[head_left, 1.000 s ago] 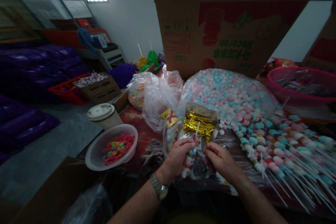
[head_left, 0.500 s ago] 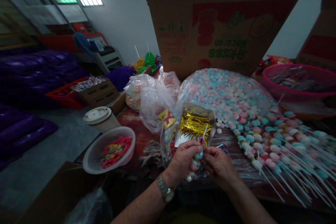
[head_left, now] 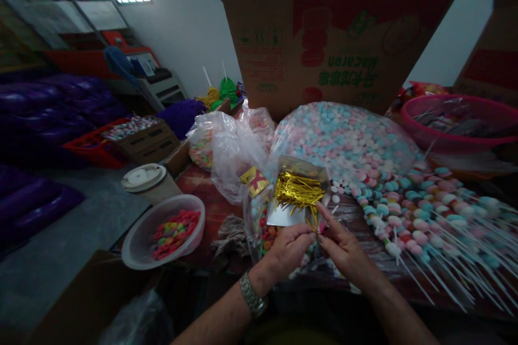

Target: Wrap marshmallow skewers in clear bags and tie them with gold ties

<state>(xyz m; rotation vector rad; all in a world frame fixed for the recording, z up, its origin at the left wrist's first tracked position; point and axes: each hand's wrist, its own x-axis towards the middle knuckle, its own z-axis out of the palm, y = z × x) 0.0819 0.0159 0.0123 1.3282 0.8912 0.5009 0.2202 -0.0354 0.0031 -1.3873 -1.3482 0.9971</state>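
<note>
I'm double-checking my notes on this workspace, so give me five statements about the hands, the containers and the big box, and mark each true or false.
1. A watch is on the wrist of the left hand. True.
2. The white bowl is to the right of both hands. False: the white bowl is to the left of them.
3. Gold strips lie just beyond the left hand and the right hand. True.
4. The pink tub is at the left end of the table. False: the pink tub is at the right.
5. The printing on the large cardboard box is the right way up. False: on the large cardboard box it is upside down.
</note>
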